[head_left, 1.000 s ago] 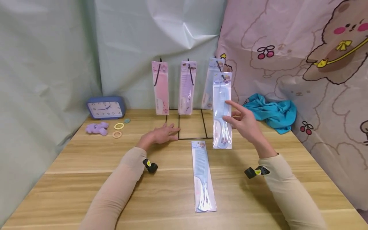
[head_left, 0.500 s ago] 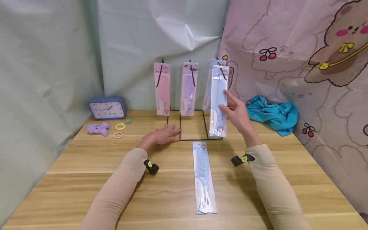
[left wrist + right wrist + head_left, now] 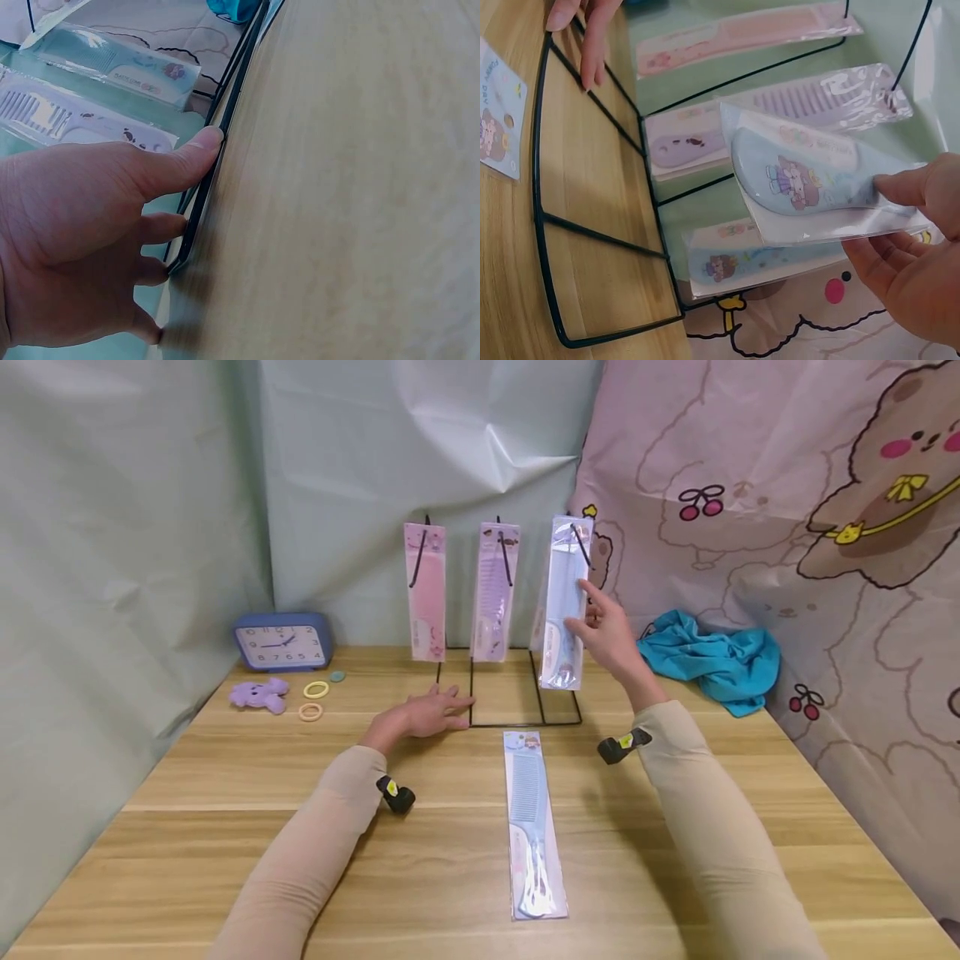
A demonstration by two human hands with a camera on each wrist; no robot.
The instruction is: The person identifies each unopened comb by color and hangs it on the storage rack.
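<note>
My right hand (image 3: 591, 617) pinches a packaged blue comb (image 3: 566, 597) and holds it upright against the right hook of a black wire rack (image 3: 525, 723). In the right wrist view the right hand (image 3: 874, 219) grips the blue comb's packet (image 3: 810, 176) by the handle end. Behind it hangs another blue comb (image 3: 742, 266). A pink comb (image 3: 425, 589) and a purple comb (image 3: 492, 589) hang on the other hooks. My left hand (image 3: 448, 703) lies flat on the table, its fingers (image 3: 180, 161) pressing the rack's base wire (image 3: 229, 120). A third blue comb (image 3: 528, 822) lies on the table.
A blue clock (image 3: 282, 642), a purple toy (image 3: 257, 694) and hair rings (image 3: 311, 700) sit at the back left of the wooden table (image 3: 225, 810). A crumpled teal cloth (image 3: 712, 660) lies at the back right. Draped sheets close off the back and sides.
My right hand has carried the packaged blue comb up and away from me, from over the table to the rack's right hook. The left hand has stayed on the rack base.
</note>
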